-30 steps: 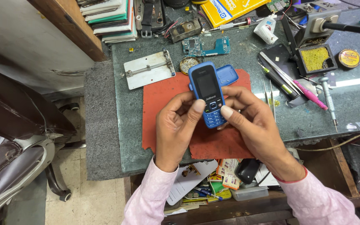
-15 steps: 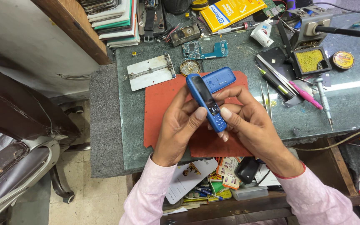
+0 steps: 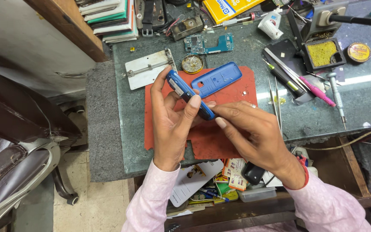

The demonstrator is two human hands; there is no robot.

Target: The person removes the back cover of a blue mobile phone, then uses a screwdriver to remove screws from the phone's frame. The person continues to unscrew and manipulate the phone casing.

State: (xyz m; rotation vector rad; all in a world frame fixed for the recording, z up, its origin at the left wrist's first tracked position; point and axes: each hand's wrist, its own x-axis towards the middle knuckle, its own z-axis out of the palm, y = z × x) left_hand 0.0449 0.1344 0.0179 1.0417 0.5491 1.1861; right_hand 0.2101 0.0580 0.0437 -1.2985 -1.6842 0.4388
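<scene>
A small blue bar phone is gripped edge-on in my left hand, thumb across its lower end, fingers behind it. My right hand pinches the phone's lower tip with fingertips. Both hands hover over a red work mat on the grey stone bench. The phone's blue back cover lies loose on the mat just beyond the phone.
A metal board holder, a round brass-wool tin and a bare circuit board lie beyond the mat. Tweezers, screwdrivers, a pink tool and a soldering stand sit right. An open cluttered drawer is below; a chair stands left.
The phone has been turned from face-up to edge-on and tilted left. My left thumb moved onto its lower end, and the back cover on the mat is now uncovered.
</scene>
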